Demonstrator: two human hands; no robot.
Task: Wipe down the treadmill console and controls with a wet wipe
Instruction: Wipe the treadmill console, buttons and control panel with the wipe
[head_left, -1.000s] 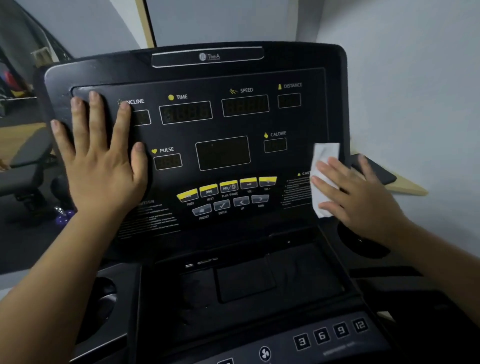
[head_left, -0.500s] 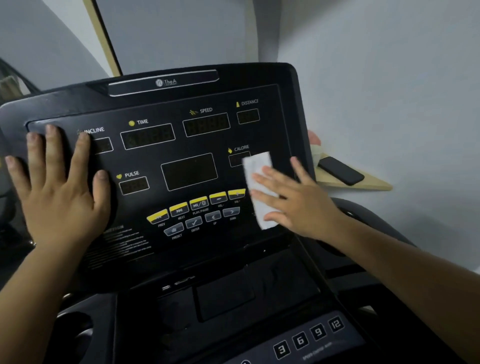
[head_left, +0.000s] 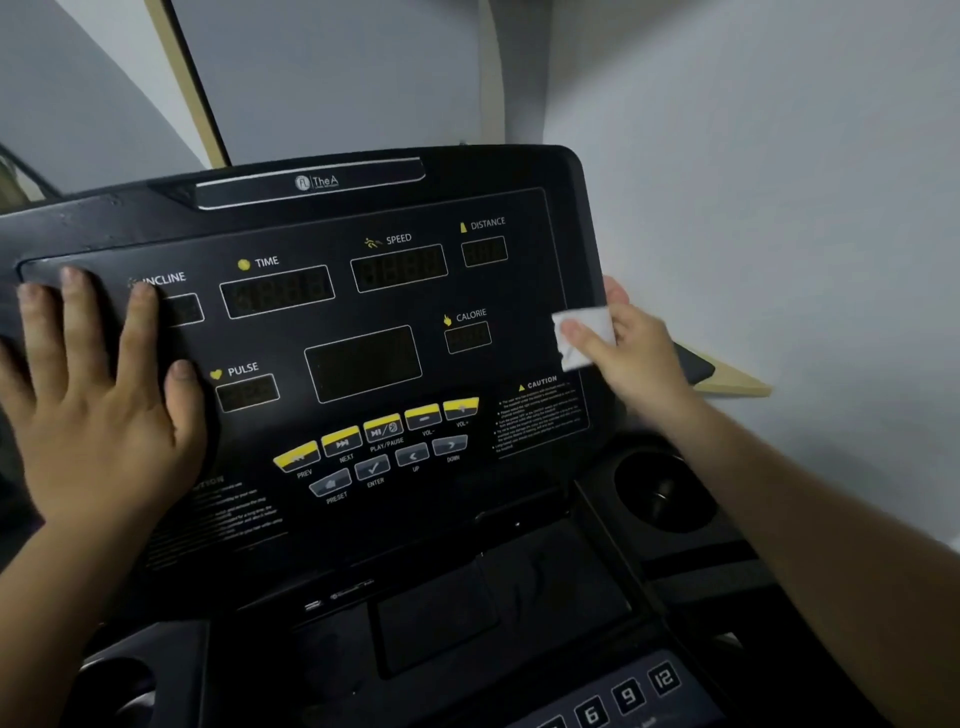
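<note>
Head view: the right hand (head_left: 631, 345), at the right of the frame, gripped the folded wet wipe (head_left: 584, 332) against the right edge of the treadmill console (head_left: 363, 218). The left hand (head_left: 98, 395) lay flat and spread on the panel's left side. Risk: moisture or pressure could trigger the control buttons (head_left: 382, 428) at lower centre.
</note>
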